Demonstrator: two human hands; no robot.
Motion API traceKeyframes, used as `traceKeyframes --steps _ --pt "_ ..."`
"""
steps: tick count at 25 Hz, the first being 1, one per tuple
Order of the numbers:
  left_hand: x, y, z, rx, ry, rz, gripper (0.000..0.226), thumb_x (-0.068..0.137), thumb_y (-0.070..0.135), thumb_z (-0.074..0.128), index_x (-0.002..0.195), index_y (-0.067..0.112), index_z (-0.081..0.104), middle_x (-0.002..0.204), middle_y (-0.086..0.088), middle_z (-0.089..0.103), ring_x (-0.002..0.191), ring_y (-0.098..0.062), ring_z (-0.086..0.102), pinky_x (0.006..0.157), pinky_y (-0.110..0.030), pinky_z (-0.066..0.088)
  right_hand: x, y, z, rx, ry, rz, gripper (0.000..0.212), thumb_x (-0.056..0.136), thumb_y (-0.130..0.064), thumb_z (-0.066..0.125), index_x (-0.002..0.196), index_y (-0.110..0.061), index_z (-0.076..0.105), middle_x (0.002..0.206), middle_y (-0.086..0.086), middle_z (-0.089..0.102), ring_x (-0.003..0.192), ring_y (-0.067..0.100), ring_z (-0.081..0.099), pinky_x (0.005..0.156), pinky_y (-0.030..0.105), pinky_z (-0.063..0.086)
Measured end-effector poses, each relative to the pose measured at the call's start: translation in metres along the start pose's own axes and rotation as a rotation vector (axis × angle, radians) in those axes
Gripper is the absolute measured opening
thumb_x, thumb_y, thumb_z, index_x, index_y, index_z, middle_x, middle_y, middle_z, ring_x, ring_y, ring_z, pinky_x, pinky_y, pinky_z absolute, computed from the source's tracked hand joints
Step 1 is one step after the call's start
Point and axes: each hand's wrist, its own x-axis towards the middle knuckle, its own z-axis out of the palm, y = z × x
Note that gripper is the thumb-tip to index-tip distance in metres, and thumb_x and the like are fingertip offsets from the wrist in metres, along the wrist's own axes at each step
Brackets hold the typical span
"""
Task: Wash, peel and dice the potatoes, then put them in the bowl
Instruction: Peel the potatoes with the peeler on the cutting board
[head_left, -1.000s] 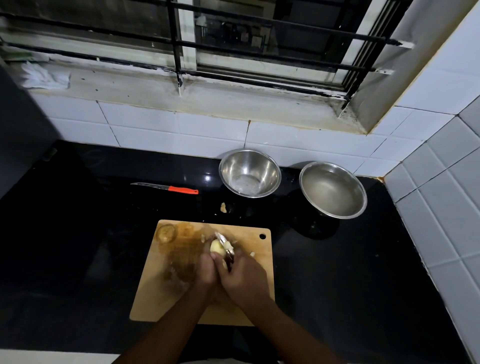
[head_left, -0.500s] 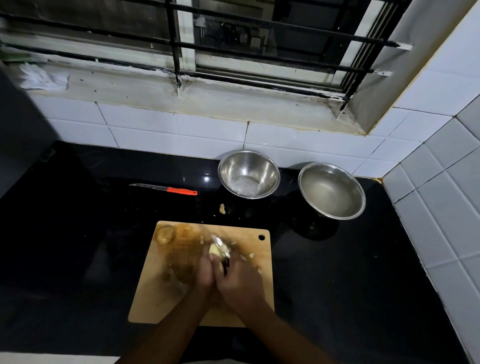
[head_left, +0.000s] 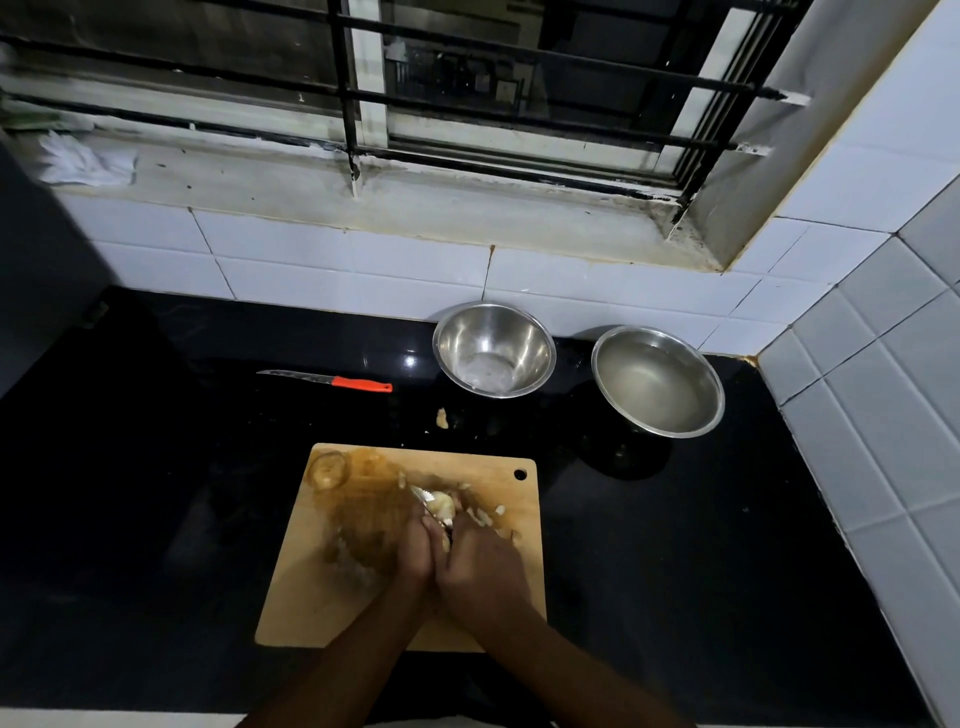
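Over the wooden cutting board (head_left: 498, 618) my left hand (head_left: 410, 545) grips a pale, partly peeled potato (head_left: 441, 503). My right hand (head_left: 480, 566) holds a peeler (head_left: 423, 494) whose metal blade lies against the potato's far side. Peel scraps (head_left: 485, 514) lie on the board by the hands. Another potato (head_left: 328, 468) sits at the board's far left corner. Two steel bowls stand behind the board: a smaller bowl (head_left: 493, 349) and, to its right, a wider bowl (head_left: 657, 379) holding water.
An orange-handled knife (head_left: 332, 381) lies on the black counter (head_left: 156, 467), left of the bowls. A small potato scrap (head_left: 442, 417) sits on the counter behind the board. White tiled walls close the back and right side.
The peeler blade has drawn back toward me along the potato, and both hands have shifted slightly nearer. More peel scraps lie on the board.
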Motion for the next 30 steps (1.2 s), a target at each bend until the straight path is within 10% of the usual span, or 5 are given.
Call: traceKeyframes --steps 12,21,30 --pt "0.006 -0.013 -0.004 -0.257 -0.121 0.014 0.052 0.104 0.039 0.029 0.076 0.006 0.058 0.067 -0.012 0.055 0.059 -0.025 0.060 0.056 -0.030 0.051 -0.004 0.001 0.000 0.061 0.020 0.111 0.077 0.084 -0.084 0.026 0.105 -0.018 0.060 0.091 -0.002 0.069 0.090 0.018 0.067 0.073 0.032 0.051" --pt "0.011 -0.029 -0.014 -0.086 -0.014 0.002 0.055 0.104 0.045 0.028 0.081 0.008 0.061 0.072 -0.012 0.058 0.071 -0.026 0.060 0.075 -0.038 0.046 -0.013 -0.008 0.007 0.082 -0.044 0.192 0.064 0.097 -0.067 0.026 0.116 -0.014 0.055 0.102 0.005 0.069 0.098 0.023 0.065 0.080 0.034 0.048" --pt "-0.004 -0.019 -0.007 -0.027 0.042 0.047 0.055 0.107 0.041 0.030 0.074 0.008 0.059 0.054 -0.003 0.056 0.060 -0.022 0.052 0.060 -0.032 0.041 -0.015 -0.014 0.008 0.197 -0.021 0.239 0.055 0.101 -0.057 0.032 0.118 -0.015 0.063 0.106 0.004 0.071 0.100 0.019 0.066 0.084 0.028 0.049"
